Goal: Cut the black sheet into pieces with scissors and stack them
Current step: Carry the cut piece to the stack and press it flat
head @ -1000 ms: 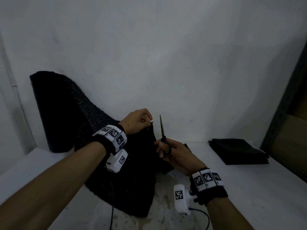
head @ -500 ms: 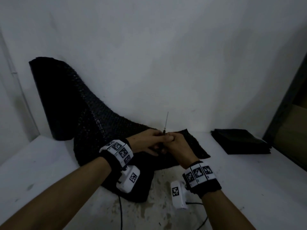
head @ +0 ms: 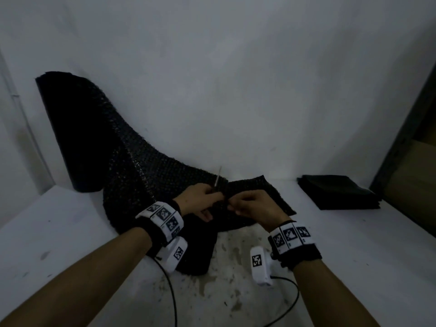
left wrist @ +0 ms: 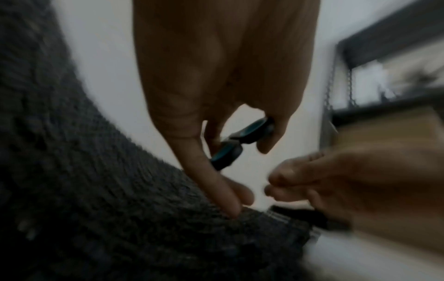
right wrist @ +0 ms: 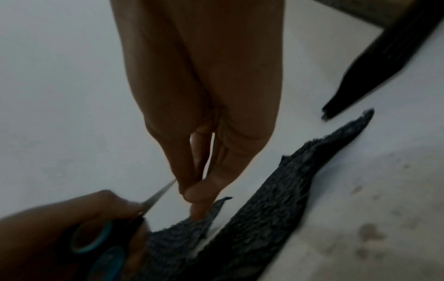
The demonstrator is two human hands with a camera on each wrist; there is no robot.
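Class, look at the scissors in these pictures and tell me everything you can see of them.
The scissors have black handle loops lined in blue and slim, pale metal blades. The left hand holds them by the handles, fingers curled round the loops. The blades look closed and point up and away, above the black sheet. The right hand is close beside them, pinching the sheet's edge.

Head view looks down; 2 wrist views close on scissors [left wrist: 242, 140].

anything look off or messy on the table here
Yes: the white table has a patch of brownish stains just in front of the hands, below the black sheet. The sheet lies rumpled and ragged-edged. The stack of cut pieces at right looks tidy.
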